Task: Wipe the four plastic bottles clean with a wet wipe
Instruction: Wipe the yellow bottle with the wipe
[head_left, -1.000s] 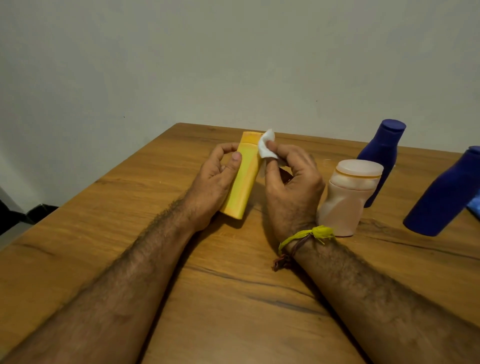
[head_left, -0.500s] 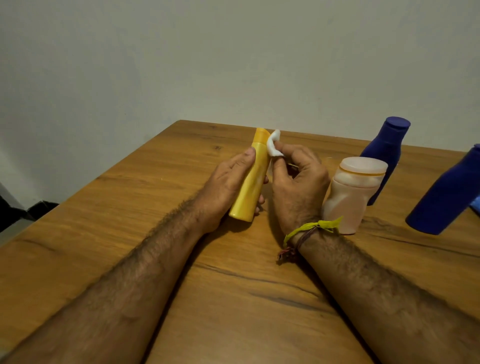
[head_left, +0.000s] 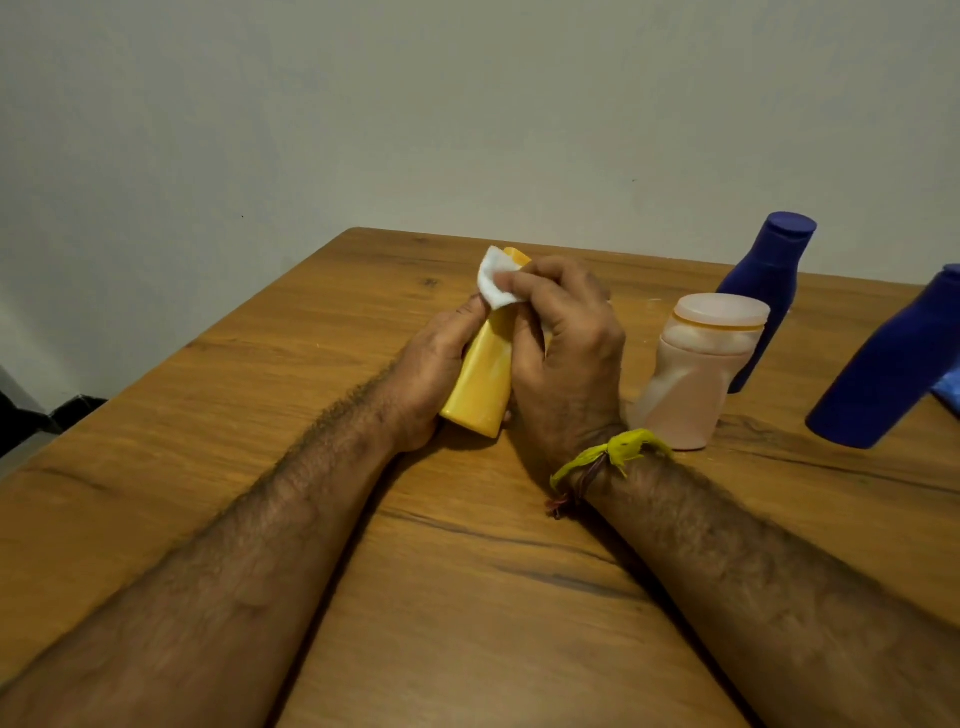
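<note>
Wipe moved: half a second back the white wet wipe (head_left: 497, 283) sat on the right side of the yellow bottle's top; now it's across to the upper left of the neck, so the stroke is wrapping round the top end. Right hand (head_left: 563, 358) pinches the wipe between thumb and curled fingers, pressing it against the yellow bottle (head_left: 485, 382) near its top. Left hand (head_left: 434, 379) grips the bottle low on its body, fingers curled behind, thumb up along the left side, almost touching the wipe. Bottle is tilted, top pointing toward the far edge of the tabletop (head_left: 467, 597), bottom at or just above the wood in the middle — contact hard to tell. It also looks turned since a second ago: broad face then, narrower face now, so likely being rotated to reach all sides. Judgement: first bottle mid-wipe, top nearly covered, lower body maybe left. Other three wait toward the right edge, untouched now: pale pink bottle (head_left: 696, 374) upright just beside the right hand, a blue bottle (head_left: 763, 291) behind it, second blue bottle (head_left: 893, 369) nearest the right edge. Yellow thread band (head_left: 618, 452) on right wrist.
</note>
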